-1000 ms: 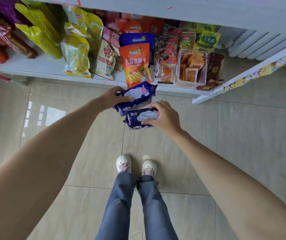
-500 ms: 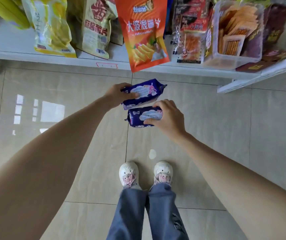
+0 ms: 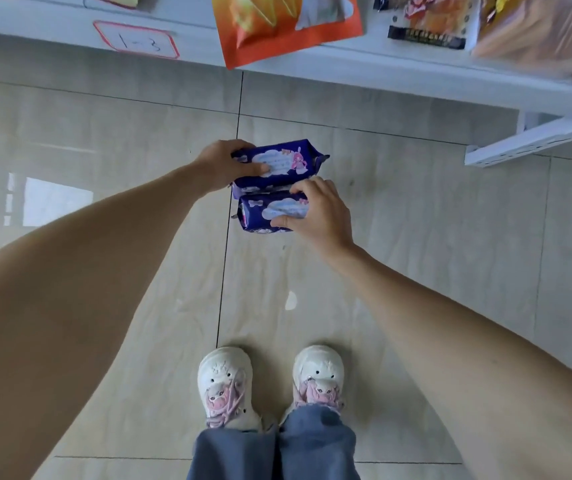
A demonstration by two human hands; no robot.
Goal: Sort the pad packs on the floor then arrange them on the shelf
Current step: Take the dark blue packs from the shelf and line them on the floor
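**Two pad packs in hand, above floor, ahead of shelving**

Obs: Left hand point(image 3: 224, 166) holds the far pad pack point(image 3: 277, 164); thumb lies across its printed face, fingers wrap the left end. Right hand point(image 3: 319, 211) holds the near pad pack point(image 3: 270, 214), grip closed on its right end with thumb under and fingers over. Both packs sit in the air over the floor point(image 3: 416, 220), forward of the person's shoes point(image 3: 225, 386), and short of the shelf point(image 3: 346, 64). The packs look to be touching along one long edge, the far one just above the near one.

Orientation: Long axis of each pack runs left to right across the view, roughly parallel to the shelf's front edge. Printed cloud face is up on both. The crimped end of the far pack points right; that of the near pack points left.

Judgement: Step in hand seems to be the sort, matching two like packs into a pair. Next move would call for squaring the ends, then carrying them to a free spot on the shelf. The visible shelf front holds snack bags point(image 3: 288, 26), so a gap may be needed elsewhere.
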